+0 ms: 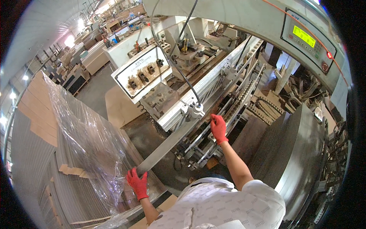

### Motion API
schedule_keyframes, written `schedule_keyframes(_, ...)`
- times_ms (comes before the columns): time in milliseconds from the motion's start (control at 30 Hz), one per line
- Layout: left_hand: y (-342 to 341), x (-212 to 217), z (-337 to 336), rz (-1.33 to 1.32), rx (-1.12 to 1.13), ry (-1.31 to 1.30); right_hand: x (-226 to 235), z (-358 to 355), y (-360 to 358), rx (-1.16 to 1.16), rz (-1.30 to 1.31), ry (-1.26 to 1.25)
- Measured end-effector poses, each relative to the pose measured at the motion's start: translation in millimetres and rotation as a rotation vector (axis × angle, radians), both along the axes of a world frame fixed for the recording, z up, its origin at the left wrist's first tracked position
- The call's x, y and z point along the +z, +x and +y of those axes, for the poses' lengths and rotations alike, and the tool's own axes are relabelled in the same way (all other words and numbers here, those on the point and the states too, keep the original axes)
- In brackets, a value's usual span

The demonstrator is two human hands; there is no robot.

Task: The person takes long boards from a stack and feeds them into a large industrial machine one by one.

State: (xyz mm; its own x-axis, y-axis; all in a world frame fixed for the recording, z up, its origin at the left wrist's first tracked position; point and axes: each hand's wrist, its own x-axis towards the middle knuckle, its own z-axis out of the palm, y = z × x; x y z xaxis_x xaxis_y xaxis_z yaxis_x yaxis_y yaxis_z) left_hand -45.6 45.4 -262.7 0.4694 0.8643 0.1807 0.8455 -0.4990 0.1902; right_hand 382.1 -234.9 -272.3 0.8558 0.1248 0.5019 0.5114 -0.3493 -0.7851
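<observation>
A long, narrow grey board lies slantwise, its near end sticking out of the machine and its far part running in beneath a clamp. My left hand, in a red glove, grips that near end between thumb and fingers. My right hand, also red-gloved, is over the machine's right side, close to the board's far part. Its fingers are curled, and what they hold, if anything, is hidden. The white clamp cylinder stands just left of this hand, below a pale metal beam.
Stacked boards partly under clear plastic wrap stand at the left. More grey boards are piled at the right. A tilted white switch panel sits ahead, with hanging cables. A control box with a lit display is at upper right.
</observation>
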Motion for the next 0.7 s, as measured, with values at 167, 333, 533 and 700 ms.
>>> schedule_keyframes(167,39.6,21.8,-13.4,0.192,-0.051,-0.057,4.1,-34.6,-30.1,0.131,-0.099,-0.176)
schedule_keyframes(333,61.0,19.3,-14.8,0.221,0.077,-0.035,-3.2,-35.9,-29.3,0.141,-0.097,-0.078)
schedule_keyframes(533,58.7,10.6,-15.4,0.268,0.095,0.026,-8.4,-35.0,-29.9,0.085,-0.095,-0.012)
schedule_keyframes(700,55.7,5.8,-13.0,0.281,0.087,0.059,-11.0,-36.0,-28.5,0.074,-0.088,0.001)
